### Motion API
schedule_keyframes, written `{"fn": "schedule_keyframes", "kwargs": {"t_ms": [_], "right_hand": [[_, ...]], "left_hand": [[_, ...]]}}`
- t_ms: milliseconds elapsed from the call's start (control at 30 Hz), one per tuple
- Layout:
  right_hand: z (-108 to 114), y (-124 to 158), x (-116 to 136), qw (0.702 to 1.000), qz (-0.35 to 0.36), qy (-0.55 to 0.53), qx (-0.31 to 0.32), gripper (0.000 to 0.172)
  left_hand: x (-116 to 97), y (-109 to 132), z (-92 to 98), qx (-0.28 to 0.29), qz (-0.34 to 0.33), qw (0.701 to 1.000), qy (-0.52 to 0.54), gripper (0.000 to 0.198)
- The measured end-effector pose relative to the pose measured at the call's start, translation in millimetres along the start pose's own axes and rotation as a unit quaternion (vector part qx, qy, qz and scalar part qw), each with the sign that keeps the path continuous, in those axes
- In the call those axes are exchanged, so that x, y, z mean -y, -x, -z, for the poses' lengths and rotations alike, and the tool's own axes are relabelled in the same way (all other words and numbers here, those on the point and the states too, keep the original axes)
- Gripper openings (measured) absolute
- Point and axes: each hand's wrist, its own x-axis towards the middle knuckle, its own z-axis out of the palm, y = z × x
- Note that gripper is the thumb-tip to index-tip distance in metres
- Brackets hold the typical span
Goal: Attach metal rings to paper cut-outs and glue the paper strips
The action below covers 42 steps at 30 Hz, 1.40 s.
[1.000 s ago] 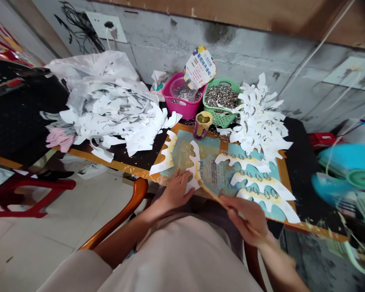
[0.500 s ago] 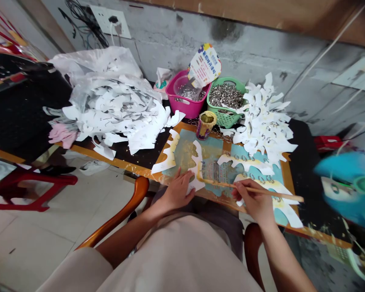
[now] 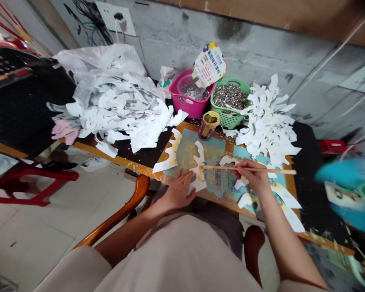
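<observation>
My left hand (image 3: 180,188) lies with its fingers stretched over the lower left edge of a white cut-out piece (image 3: 200,152), pressing it to the board. My right hand (image 3: 252,175) pinches a long wooden stick (image 3: 219,167), held nearly level, and its left tip touches the yellowish right edge of that piece. To the left lies another scalloped white piece (image 3: 172,152) with yellow smears along its edge. An open can (image 3: 209,125) of yellowish paste stands just behind. Under and beside my right hand are several white pieces (image 3: 287,198), some with metal rings.
A large heap of white cut-outs (image 3: 118,105) spills from a plastic bag at the left. Pink (image 3: 188,107) and green (image 3: 226,117) baskets of metal rings stand against the wall. Ringed white pieces (image 3: 269,125) pile up at right. A blurred blue fan (image 3: 346,174) is beyond the table.
The stick's tip has moved up along the white piece's edge, and my right hand has risen with it. My left hand stays on the piece. The view has shifted slightly.
</observation>
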Motion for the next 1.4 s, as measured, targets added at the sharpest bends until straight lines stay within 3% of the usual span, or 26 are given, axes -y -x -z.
{"fn": "schedule_keyframes", "kwargs": {"t_ms": [100,233,367,500,633,800,933,1067,1233,1333,1400], "right_hand": [[2.4,-8.8,-5.2,0.997,-0.019,-0.057,0.05,0.009],[4.2,-14.2,-5.3,0.996,-0.025,-0.084,-0.011,0.01],[3.2,-16.2,-4.4,0.994,-0.051,-0.081,0.053,0.01],[3.6,-15.7,-4.6,0.995,-0.047,-0.082,0.011,0.01],[4.5,-13.6,-3.4,0.992,-0.06,-0.052,0.099,0.011],[-0.1,-13.3,0.9,0.997,-0.017,-0.067,0.032,0.012],[0.4,-13.8,1.2,0.993,-0.041,-0.04,0.101,0.012],[0.8,-13.8,-2.6,0.996,-0.03,-0.07,0.042,0.012],[-0.5,-9.5,-3.3,0.994,-0.039,-0.031,0.101,0.013],[2.4,-4.8,-1.6,0.997,-0.026,-0.039,0.064,0.013],[4.5,-1.5,-0.5,0.997,-0.022,-0.03,0.073,0.015]], "left_hand": [[-0.5,0.1,0.5,-0.002,0.001,1.0,0.003,0.055],[-1.7,-0.6,2.2,-0.005,0.003,1.0,0.003,0.055],[-1.5,-0.3,2.8,0.002,-0.001,1.0,0.009,0.056],[-0.7,0.8,2.2,0.0,0.001,1.0,0.013,0.057],[-0.6,1.0,2.7,0.001,-0.002,1.0,0.015,0.057],[-0.3,0.6,3.3,0.001,0.003,1.0,0.023,0.058],[-0.5,0.2,3.9,0.001,0.001,1.0,0.018,0.056],[-1.0,-0.1,4.5,0.006,0.001,1.0,0.015,0.057],[0.5,1.0,2.2,0.007,0.001,1.0,0.02,0.058],[1.5,1.6,1.1,0.006,-0.003,1.0,0.021,0.06],[1.5,1.5,1.2,0.006,-0.003,1.0,0.018,0.059]]}}
